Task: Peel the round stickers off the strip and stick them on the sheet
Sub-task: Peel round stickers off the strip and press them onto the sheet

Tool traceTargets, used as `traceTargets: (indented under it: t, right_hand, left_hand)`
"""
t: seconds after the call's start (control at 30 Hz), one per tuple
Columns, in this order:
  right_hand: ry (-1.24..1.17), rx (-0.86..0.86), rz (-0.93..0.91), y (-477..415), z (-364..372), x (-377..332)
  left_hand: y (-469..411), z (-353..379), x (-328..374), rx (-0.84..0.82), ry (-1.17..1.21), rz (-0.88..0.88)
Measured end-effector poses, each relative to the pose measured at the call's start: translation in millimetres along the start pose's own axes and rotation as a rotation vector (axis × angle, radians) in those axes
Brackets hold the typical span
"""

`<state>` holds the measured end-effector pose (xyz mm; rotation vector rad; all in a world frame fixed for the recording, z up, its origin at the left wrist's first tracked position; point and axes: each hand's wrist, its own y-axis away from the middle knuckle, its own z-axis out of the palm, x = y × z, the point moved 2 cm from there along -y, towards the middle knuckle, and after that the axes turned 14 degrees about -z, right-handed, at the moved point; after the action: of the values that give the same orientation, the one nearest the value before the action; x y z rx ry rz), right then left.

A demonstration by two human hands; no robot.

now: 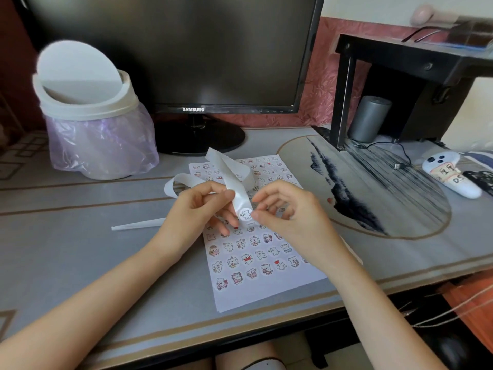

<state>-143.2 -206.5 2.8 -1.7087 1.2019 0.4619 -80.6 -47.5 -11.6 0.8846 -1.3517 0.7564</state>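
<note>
A white paper strip (pixel 229 172) curls up over the desk, and my left hand (pixel 197 209) pinches its lower part between thumb and fingers. Near the strip's lower end sits one round sticker (pixel 245 214) with a small cartoon drawing. My right hand (pixel 285 209) is beside it, the thumb tip touching the sticker's right edge, the fingers curled. Under both hands lies the white sheet (pixel 266 287), flat on the desk and covered with several rows of small cartoon stickers.
A white swing-lid bin (pixel 88 108) with a purple bag stands at the back left, a Samsung monitor (pixel 192 76) behind the sheet. A rolled paper piece (pixel 136 225) lies left of my left hand. A black stand, grey cylinder (pixel 369 118) and white controller (pixel 450 174) are at the right.
</note>
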Motion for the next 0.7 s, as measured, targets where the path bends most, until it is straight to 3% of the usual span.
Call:
traceTargets:
  t: [0.33, 0.7]
  right_hand:
    - [-0.089, 0.115, -0.009, -4.3, 7.9, 0.2]
    - [-0.067, 0.098, 0.013, -5.8, 10.4, -2.5]
  left_hand:
    - [-1.2, 0.8, -0.3, -0.039, 0.004, -0.011]
    - [-1.6, -1.4, -2.5, -0.028, -0.039, 0.046]
